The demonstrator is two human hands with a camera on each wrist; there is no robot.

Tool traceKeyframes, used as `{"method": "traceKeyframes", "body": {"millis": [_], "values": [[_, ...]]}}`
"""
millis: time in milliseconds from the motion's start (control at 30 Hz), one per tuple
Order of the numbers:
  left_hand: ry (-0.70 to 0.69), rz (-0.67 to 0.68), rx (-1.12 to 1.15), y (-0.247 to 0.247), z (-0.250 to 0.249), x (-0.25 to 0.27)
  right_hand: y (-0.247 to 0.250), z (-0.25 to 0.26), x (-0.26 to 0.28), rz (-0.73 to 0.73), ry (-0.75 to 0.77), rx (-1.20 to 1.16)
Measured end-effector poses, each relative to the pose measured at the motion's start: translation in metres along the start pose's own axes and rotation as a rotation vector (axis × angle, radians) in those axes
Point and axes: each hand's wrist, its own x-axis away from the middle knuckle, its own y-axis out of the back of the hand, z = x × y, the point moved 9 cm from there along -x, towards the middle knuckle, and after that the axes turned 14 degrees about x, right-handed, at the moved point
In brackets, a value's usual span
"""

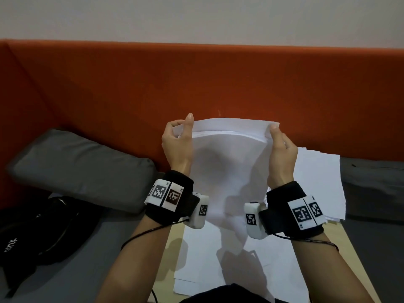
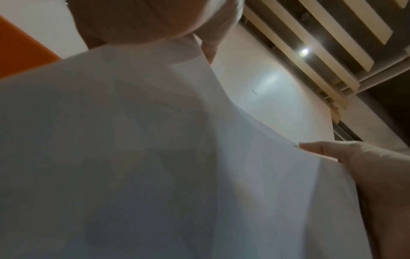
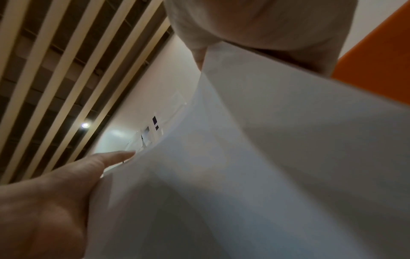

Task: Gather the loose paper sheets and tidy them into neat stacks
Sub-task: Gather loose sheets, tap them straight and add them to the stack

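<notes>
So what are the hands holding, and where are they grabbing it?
A bundle of paper sheets, held upright. The left hand grips its top left corner and the right hand grips its top right corner.

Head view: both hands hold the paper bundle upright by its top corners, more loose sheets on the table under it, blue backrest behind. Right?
Not quite: the backrest is orange, not blue, as the head view shows. The rest holds: the left hand and right hand grip the paper bundle upright by its top corners, with loose sheets on the table under it.
</notes>
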Motion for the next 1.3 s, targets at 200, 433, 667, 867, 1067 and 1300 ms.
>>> {"method": "traceKeyframes", "body": {"millis": [200,433,667,867,1067,1300], "values": [[-0.007,-0.015,-0.020,0.000,-0.003,0.002,0.002,0.005,0.008,-0.021,-0.039,-0.057],[-0.036,0.036,-0.025,-0.003,-0.003,0.001,0.007,-0.001,0.001,-0.032,-0.058,0.007],[-0.016,0.079,-0.059,-0.002,0.000,0.000,0.007,-0.010,-0.002,0.006,-0.019,0.000],[-0.031,0.063,-0.047,-0.001,0.000,-0.001,0.016,-0.008,-0.005,-0.071,0.033,0.032],[0.005,0.205,0.090,-0.006,0.002,0.003,0.008,-0.015,-0.006,0.131,0.024,-0.094],[0.213,0.375,0.024,0.020,0.079,0.024,-0.002,-0.080,0.007,0.326,0.054,0.160]]}}
